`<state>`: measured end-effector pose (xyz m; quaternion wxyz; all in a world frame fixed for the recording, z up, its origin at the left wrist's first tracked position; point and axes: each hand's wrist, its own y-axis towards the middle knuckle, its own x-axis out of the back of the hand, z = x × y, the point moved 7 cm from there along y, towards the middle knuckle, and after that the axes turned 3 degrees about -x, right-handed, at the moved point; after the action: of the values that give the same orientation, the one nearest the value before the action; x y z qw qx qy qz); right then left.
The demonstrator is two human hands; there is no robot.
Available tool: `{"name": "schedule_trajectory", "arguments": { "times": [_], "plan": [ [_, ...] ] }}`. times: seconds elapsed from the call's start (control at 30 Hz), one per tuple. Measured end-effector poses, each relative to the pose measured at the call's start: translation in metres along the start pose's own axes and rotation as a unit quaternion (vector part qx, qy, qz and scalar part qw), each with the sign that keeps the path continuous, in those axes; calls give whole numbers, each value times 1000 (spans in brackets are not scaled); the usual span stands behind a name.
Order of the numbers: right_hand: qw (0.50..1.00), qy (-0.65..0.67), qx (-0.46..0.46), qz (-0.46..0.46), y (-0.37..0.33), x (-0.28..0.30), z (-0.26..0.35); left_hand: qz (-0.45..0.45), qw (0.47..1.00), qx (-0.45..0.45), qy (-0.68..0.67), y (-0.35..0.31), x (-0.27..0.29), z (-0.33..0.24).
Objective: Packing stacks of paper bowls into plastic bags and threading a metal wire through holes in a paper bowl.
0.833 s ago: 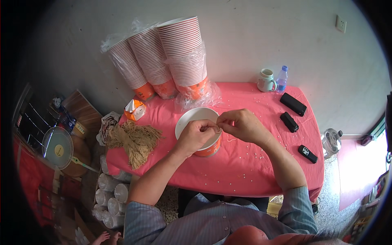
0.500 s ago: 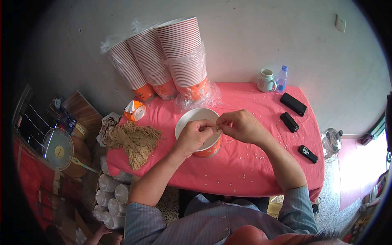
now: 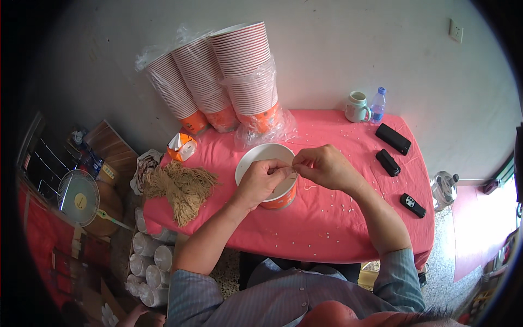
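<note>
My left hand (image 3: pixel 263 182) and my right hand (image 3: pixel 321 166) meet over the rim of a white paper tub (image 3: pixel 256 155) with an orange lower side. Both are closed in a pinch, fingertips almost touching. Between them is something tiny and thin, too small to make out. A short pale strand (image 3: pixel 309 188) shows on the cloth beside my right hand. Left of the tub lies a loose bundle of tan cord (image 3: pixel 188 193). Many tiny pale beads or grains (image 3: pixel 332 210) are scattered over the pink tablecloth (image 3: pixel 261 234).
Tall stacks of paper tubs (image 3: pixel 248 71) in plastic wrap stand at the back, near an orange tissue pack (image 3: pixel 181 147). A mug (image 3: pixel 357 109), bottle (image 3: pixel 377 106), black cases (image 3: pixel 393 139) and a remote (image 3: pixel 412 205) line the right. A fan (image 3: pixel 79 199) and white containers (image 3: pixel 158 275) sit left.
The whole view has shifted very slightly. My hands stay pinched together over the tub, with only small finger movement.
</note>
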<state>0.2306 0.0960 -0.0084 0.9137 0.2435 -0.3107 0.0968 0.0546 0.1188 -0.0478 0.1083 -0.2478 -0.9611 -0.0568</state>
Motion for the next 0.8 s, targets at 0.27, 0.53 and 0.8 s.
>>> {"name": "schedule_trajectory", "arguments": {
  "times": [0.27,0.53,0.8],
  "plan": [
    [1000,-2,-5,-7,3,0,-11,4,999,-48,13,0,0,4],
    [1000,-6,-21,-13,4,0,-14,-14,999,-46,8,0,2,2],
    [999,6,-37,-5,4,-2,-21,-11,997,-66,-40,-1,2,0]
  ]
}}
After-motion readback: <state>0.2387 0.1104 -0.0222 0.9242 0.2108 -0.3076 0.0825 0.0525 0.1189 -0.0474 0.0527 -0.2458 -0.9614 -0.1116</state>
